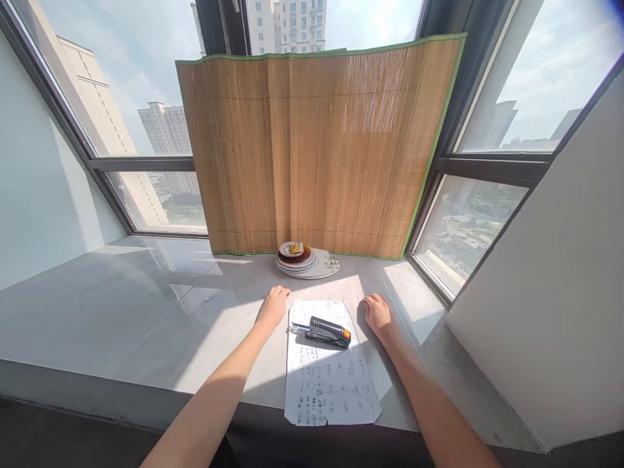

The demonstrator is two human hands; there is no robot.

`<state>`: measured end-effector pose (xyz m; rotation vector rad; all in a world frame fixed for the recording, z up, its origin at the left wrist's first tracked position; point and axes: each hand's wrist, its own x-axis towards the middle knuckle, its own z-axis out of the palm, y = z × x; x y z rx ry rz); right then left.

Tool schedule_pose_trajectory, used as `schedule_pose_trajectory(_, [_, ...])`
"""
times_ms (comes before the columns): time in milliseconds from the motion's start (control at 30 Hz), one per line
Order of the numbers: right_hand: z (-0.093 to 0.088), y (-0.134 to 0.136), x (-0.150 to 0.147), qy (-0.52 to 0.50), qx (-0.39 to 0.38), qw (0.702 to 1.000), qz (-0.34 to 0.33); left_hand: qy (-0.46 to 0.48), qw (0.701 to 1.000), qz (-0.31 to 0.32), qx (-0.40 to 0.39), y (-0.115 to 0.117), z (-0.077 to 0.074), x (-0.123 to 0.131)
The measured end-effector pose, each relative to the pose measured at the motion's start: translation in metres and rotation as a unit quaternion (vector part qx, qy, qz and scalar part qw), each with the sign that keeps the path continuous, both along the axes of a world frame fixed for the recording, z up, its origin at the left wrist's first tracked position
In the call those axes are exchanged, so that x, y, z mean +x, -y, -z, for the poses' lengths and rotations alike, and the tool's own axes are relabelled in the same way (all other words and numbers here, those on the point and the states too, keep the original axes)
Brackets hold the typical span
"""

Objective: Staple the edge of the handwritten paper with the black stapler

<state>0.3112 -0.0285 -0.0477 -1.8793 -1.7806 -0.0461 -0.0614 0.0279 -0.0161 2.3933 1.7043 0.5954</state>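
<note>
Left hand (273, 305) and right hand (377, 314) rest on the worktop (146, 305), fingers loosely curled, holding nothing, flanking the paper sheet (331, 383) at lower centre. Stapler (325, 331) lies on the sheet's upper part, untouched. Probably best to pin both sheet edges evenly so nothing slides.

There are two hands, one left hand (273, 305) and one right hand (377, 313), on one bench (121, 305). Between the hands lie one sheet of handwritten paper (331, 380) and, on it, one black stapler (325, 331) with an orange tip. Beyond the hands there are one bamboo mat (316, 149), one pale round plate (329, 266) and one stack of small dishes (295, 257); how many dishes are in the stack cannot be told.
</note>
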Motion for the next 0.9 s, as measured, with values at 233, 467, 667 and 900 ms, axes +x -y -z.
schedule_pose_trajectory(233, [0.003, 0.001, -0.011, -0.104, 0.021, 0.994, -0.022, 0.011, 0.998, -0.053, -0.014, 0.002, -0.002, 0.003])
schedule_pose_trajectory(467, [-0.002, -0.005, -0.011, -0.186, 0.001, 0.982, -0.018, 0.035, 0.999, -0.023, 0.003, 0.005, -0.007, 0.004])
schedule_pose_trajectory(667, [-0.005, -0.008, -0.007, -0.267, 0.024, 0.963, -0.014, 0.045, 0.999, -0.002, 0.013, 0.009, -0.011, 0.004])
schedule_pose_trajectory(900, [-0.015, -0.005, 0.010, -0.249, 0.045, 0.967, 0.029, 0.048, 0.999, 0.003, 0.000, 0.007, -0.014, 0.004])
